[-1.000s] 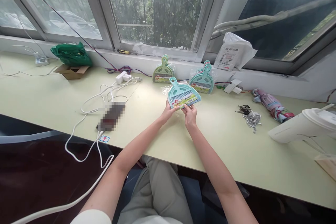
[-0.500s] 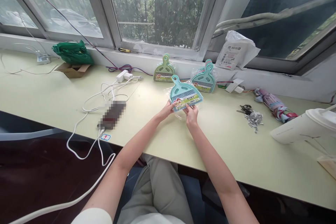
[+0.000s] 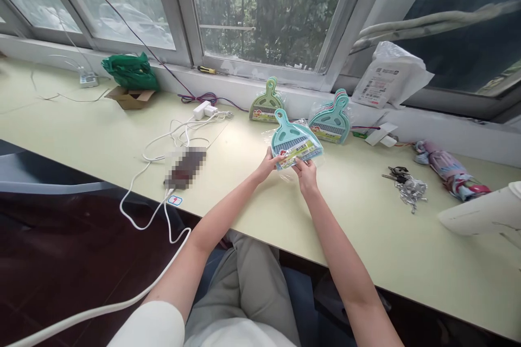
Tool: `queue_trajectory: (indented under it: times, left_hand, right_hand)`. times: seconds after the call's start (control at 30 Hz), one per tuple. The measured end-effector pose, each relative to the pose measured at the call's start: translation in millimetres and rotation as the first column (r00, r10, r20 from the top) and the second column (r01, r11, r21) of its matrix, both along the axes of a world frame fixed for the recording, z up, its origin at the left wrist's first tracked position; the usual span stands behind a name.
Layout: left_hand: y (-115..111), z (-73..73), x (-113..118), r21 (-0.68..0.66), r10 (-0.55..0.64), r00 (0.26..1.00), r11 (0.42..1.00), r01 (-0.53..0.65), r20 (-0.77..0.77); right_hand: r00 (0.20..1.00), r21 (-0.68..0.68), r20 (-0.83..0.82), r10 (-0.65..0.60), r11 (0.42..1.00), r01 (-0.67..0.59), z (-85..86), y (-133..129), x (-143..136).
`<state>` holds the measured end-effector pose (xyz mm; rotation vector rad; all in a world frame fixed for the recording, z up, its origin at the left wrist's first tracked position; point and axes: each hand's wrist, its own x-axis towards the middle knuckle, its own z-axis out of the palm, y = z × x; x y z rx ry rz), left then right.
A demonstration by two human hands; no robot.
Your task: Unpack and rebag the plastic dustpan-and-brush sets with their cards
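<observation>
Both my hands hold a light-blue mini dustpan and brush set in a clear plastic wrapper with a printed label, above the table. My left hand is closed on its lower left corner. My right hand grips the lower edge, its thumb on the label. Behind it, a green dustpan set leans upright against the wall below the window. To the right of that, several dustpan sets stacked together, the front one blue, lean there too.
Left on the pale table lie a blurred phone, white cables with a charger, and a green bag on a cardboard box. Right are keys, a folded umbrella, a white cup and a white package.
The whole scene has shifted right in the view as my head turned slightly left. Both hands keep the same hold on the blue dustpan set.
</observation>
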<state>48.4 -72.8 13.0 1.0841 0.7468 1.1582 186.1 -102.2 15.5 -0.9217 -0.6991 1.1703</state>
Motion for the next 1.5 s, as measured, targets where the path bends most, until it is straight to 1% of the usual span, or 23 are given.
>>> queue_trajectory:
  times: [0.17,0.23,0.33,0.47,0.6,0.7,0.8,0.87,0.9,0.93,0.97,1.0,1.03,1.07,1.1,1.13,1.17,1.2,1.23,1.27,1.3,1.43,1.5]
  left_hand:
    - [-1,2.2,-1,-0.063,-0.014,0.998,0.998,0.010,-0.067]
    - [-1,5.6,-3,-0.076,-0.011,0.997,0.997,0.006,-0.074]
    - [-1,8.1,-5,-0.063,-0.010,0.996,0.998,0.004,-0.088]
    - [2,0.9,-4,0.011,0.029,0.991,1.000,-0.028,-0.129]
    - [12,-11.8,-4,0.151,0.060,0.992,0.988,-0.042,-0.112]
    - [17,-16.1,-7,0.200,0.072,0.988,0.979,-0.044,-0.134]
    - [17,-13.0,-9,0.148,0.091,0.985,0.987,-0.069,-0.147]
    - [15,-8.5,-11,0.067,0.081,0.988,0.995,-0.072,-0.133]
    - [15,-6.2,-13,0.022,0.066,0.991,0.998,-0.064,-0.115]
    - [15,-4.1,-15,-0.018,0.058,0.994,0.998,-0.060,-0.091]
    - [16,-2.6,-18,-0.049,0.063,0.996,0.997,-0.066,-0.062]
    - [18,-1.5,-23,-0.072,0.082,0.996,0.994,-0.084,-0.028]
    - [21,-1.0,-28,-0.089,0.109,0.994,0.990,-0.108,0.008]
    - [24,-1.1,-33,-0.105,0.136,0.990,0.986,-0.131,0.045]
    - [27,-1.5,-38,-0.118,0.151,0.985,0.983,-0.141,0.079]
    - [30,-2.3,-43,-0.133,0.146,0.983,0.982,-0.131,0.109]
    - [32,-3.3,-47,-0.151,0.128,0.983,0.983,-0.108,0.130]
    - [33,-4.4,-49,-0.170,0.103,0.985,0.982,-0.078,0.141]
    - [33,-5.7,-51,-0.188,0.075,0.987,0.981,-0.047,0.141]
    - [33,-6.8,-51,-0.201,0.046,0.990,0.979,-0.019,0.132]
    - [32,-7.9,-51,-0.211,0.014,0.993,0.977,0.010,0.115]
    - [26,-8.9,-47,-0.232,-0.158,0.987,0.960,0.156,0.009]
    - [24,-6.4,-47,-0.224,-0.197,0.980,0.957,0.186,-0.029]
  right_hand:
    - [0.991,-0.124,0.015,0.135,0.983,-0.132,-3.2,3,11]
    - [0.988,-0.146,0.027,0.150,0.979,-0.145,-4.4,4,13]
    - [0.991,-0.149,0.029,0.131,0.981,-0.125,-6.8,4,11]
    - [0.995,-0.135,0.031,0.092,0.987,-0.087,-10.8,4,8]
    - [0.999,-0.144,0.037,0.035,0.989,-0.030,-13.9,4,8]
    - [0.999,-0.180,0.023,0.037,0.983,-0.033,-14.6,4,6]
    - [0.994,-0.224,0.014,0.106,0.970,-0.100,-13.4,6,7]
    - [0.978,-0.244,0.054,0.200,0.953,-0.181,-11.1,8,13]
    - [0.961,-0.262,0.110,0.254,0.940,-0.219,-9.4,8,17]
    - [0.938,-0.278,0.193,0.289,0.933,-0.230,-7.4,8,23]
    - [0.910,-0.274,0.303,0.284,0.940,-0.202,-5.3,8,29]
    - [0.873,-0.235,0.429,0.232,0.962,-0.140,-3.1,7,35]
    - [0.820,-0.154,0.555,0.139,0.986,-0.063,-1.1,6,42]
    - [0.749,-0.039,0.662,0.023,0.999,0.004,0.7,5,48]
    - [0.669,0.085,0.738,-0.088,0.996,0.036,2.0,4,53]
    - [0.589,0.191,0.790,-0.168,0.981,0.023,2.7,3,56]
    - [0.521,0.262,0.826,-0.215,0.965,-0.017,2.8,3,58]
    - [0.472,0.304,0.849,-0.239,0.951,-0.064,2.3,3,59]
    - [0.446,0.329,0.858,-0.253,0.939,-0.100,1.1,4,58]
    - [0.443,0.344,0.858,-0.260,0.931,-0.119,-0.6,6,57]
    - [0.456,0.353,0.850,-0.263,0.928,-0.123,-2.6,7,56]
    - [0.553,0.361,0.792,-0.259,0.929,-0.082,-10.6,12,55]
    - [0.586,0.362,0.765,-0.266,0.931,-0.051,-14.1,14,57]
